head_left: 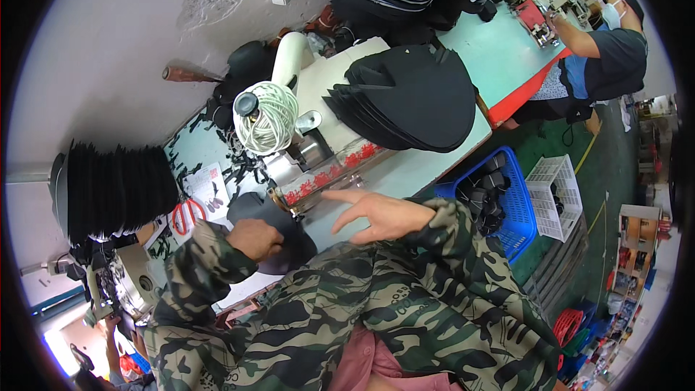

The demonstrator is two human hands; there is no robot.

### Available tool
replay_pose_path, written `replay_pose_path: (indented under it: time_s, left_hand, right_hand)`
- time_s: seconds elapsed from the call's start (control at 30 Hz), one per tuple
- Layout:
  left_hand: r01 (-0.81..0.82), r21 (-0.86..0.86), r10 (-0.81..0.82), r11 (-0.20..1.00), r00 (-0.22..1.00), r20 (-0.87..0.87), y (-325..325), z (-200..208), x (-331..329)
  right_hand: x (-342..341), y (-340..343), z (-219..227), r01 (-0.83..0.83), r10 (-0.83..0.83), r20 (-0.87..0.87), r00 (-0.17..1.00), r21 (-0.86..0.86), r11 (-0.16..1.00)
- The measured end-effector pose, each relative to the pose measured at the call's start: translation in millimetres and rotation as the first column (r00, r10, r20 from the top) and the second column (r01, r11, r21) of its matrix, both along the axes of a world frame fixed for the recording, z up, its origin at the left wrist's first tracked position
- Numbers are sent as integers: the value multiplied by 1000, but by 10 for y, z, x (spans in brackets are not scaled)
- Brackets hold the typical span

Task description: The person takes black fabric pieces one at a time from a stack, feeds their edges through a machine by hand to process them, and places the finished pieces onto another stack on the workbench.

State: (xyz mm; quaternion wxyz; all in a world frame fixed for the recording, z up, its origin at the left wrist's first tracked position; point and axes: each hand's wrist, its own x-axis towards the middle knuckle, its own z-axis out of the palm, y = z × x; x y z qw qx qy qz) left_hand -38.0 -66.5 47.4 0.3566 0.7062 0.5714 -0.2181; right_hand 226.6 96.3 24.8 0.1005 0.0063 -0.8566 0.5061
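My left hand [257,239] is closed, its curled fingers on a dark, rounded black panel [297,247] at the table's near edge. The panel lies beside the head of a sewing machine [316,187], whose long arm carries red flower decoration. To the right of the machine head, my right hand [382,217] is held above the table edge, fingers spread and nothing in them. A wound bundle of white cord [266,119] sits over the machine. Just beyond it leans a stack of black rounded panels [413,98].
Left stands a thick row of black pieces [119,192], near red-handled scissors [188,216] and black scraps [242,163]. A blue basket of black pieces [517,228] and a white crate [554,195] stand on the floor at right. A co-worker [612,58] sits at the far right.
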Motion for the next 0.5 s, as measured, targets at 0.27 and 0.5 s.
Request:
replay_pose_path:
  time_s: [0.27,0.5]
  left_hand:
    - [-470,-744,879,475,215,425,484,228,-289]
    - [-579,-749,931,322,47,363,505,-11,-443]
  right_hand:
    - [-405,-240,27,456,-391,248,886,-326,828]
    - [-761,-800,-69,350,-214,279,936,-669,655]
